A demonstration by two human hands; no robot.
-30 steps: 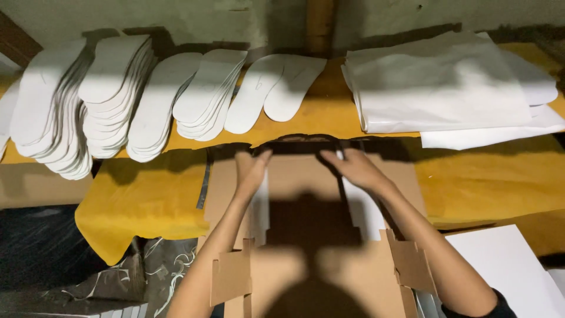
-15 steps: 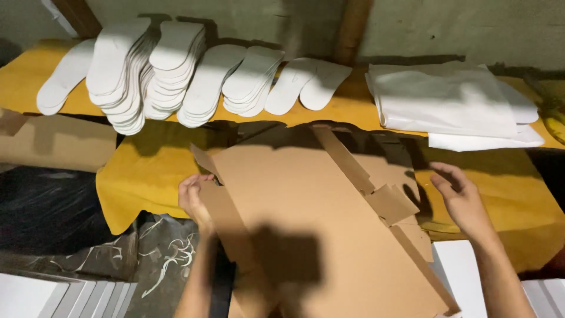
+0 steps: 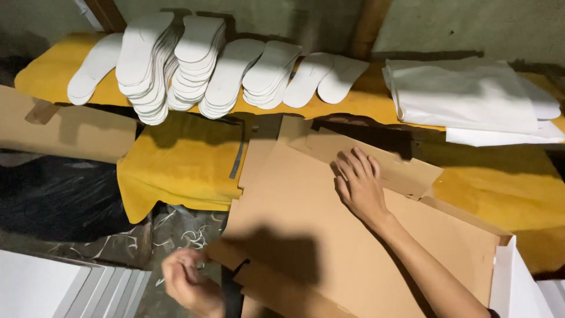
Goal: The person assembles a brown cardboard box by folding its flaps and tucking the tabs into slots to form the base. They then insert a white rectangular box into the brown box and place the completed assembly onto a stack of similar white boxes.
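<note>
A flat brown cardboard box blank (image 3: 306, 235) lies tilted in front of me over a yellow cloth. My right hand (image 3: 359, 185) rests palm down on its upper part, fingers spread, next to a folded flap (image 3: 406, 171). My left hand (image 3: 188, 285) is low at the blank's near left corner, blurred, with fingers curled at the cardboard edge; whether it grips the edge is unclear.
Stacks of white shoe insoles (image 3: 194, 65) lean along the yellow-covered shelf (image 3: 176, 159) at the back. Folded white sheets (image 3: 471, 100) lie at the right. Another cardboard piece (image 3: 65, 129) sits at the left, white boards (image 3: 65, 288) at the bottom left, dark patterned cloth (image 3: 170, 229) below the shelf.
The cardboard has come down flatter and turned. My right hand moved from the far right edge onto the blank's top. My left hand dropped to the near left corner.
</note>
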